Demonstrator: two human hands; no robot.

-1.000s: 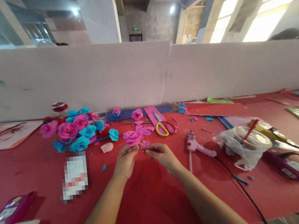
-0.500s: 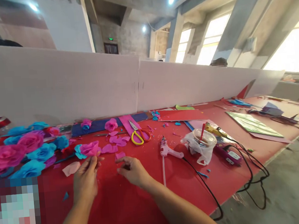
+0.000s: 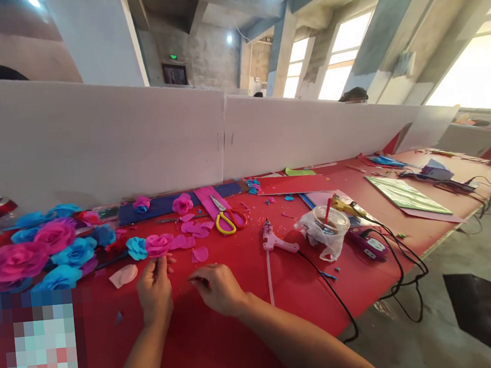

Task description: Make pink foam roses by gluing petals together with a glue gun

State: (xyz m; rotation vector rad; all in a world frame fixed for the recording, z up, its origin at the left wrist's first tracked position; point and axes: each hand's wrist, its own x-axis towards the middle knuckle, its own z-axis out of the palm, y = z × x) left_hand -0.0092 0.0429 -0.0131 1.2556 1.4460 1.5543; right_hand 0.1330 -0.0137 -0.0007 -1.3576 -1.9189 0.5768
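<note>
My left hand [image 3: 155, 286] is closed in a pinch under a pink paper rose [image 3: 159, 245], which it holds upright by its base. A blue paper flower [image 3: 136, 248] sits just left of that rose. To the right, my right hand [image 3: 219, 288] hovers low over the table with thumb and fingers drawn together; nothing shows between them. Beyond its fingertips a loose pink paper petal [image 3: 199, 254] lies on the red tabletop, with more pink petals [image 3: 195, 229] behind. Scissors [image 3: 224, 215] with yellow and red handles rest behind the petals, partly on a pink paper strip [image 3: 205, 199].
A bunch of pink and blue paper flowers [image 3: 18, 260] fills the left. On the right are a pink glue gun [image 3: 277, 242] with a black cord, a plastic cup [image 3: 331, 221] in a bag, and a purple power strip [image 3: 369, 246]. A white partition [image 3: 138, 142] runs behind.
The view has swung right. My right hand has let go of the pink petal, which now lies on the table, and has drawn back from it. My left hand has kept the rose.
</note>
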